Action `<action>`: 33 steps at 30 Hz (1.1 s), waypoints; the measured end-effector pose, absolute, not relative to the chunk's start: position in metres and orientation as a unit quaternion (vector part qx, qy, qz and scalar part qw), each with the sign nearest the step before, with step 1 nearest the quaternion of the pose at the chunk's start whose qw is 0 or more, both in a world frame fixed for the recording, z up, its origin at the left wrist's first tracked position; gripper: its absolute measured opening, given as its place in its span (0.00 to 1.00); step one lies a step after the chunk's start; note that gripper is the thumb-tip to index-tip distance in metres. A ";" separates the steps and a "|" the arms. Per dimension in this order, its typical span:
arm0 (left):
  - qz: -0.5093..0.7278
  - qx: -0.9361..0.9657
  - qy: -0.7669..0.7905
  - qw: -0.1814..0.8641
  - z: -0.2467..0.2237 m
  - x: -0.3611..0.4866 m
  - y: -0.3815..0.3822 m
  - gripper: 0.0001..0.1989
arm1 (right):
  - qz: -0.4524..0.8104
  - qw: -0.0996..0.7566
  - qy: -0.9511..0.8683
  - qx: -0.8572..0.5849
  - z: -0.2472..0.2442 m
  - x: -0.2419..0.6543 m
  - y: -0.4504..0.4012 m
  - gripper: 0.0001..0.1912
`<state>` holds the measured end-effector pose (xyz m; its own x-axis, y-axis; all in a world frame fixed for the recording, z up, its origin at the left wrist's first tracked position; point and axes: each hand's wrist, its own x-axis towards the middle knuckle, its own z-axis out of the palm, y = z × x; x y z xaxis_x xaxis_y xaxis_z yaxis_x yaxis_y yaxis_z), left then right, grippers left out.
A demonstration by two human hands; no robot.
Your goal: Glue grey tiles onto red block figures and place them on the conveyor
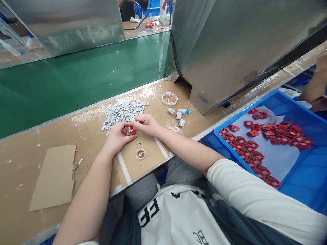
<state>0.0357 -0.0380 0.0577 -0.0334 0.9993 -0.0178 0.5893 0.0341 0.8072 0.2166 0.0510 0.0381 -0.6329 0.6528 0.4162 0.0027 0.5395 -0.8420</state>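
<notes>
Between the fingers of my left hand (118, 137) sits a small red and grey plastic part (131, 130), held just above the table. My right hand (146, 124) is closed in a pinch at the part's upper right side; whatever its fingertips grip is too small to make out. Right behind both hands spreads a heap of small grey pieces (122, 111). In front of them, a small round clear cup (140, 154) stands on the cardboard, with tiny dark bits scattered beside it.
A blue bin (306, 166) at the right holds many red parts (255, 156) on white sheeting. A tape ring (169, 98) and several grey-white blocks (179, 115) lie right of the heap. Cardboard (55, 177) lies left. Behind runs a green belt (76, 85); a metal housing (230, 47) stands right.
</notes>
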 end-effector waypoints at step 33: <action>0.424 0.545 0.595 0.411 0.057 0.033 -0.037 0.34 | 0.233 0.210 -0.933 -0.176 0.066 0.289 0.002 0.24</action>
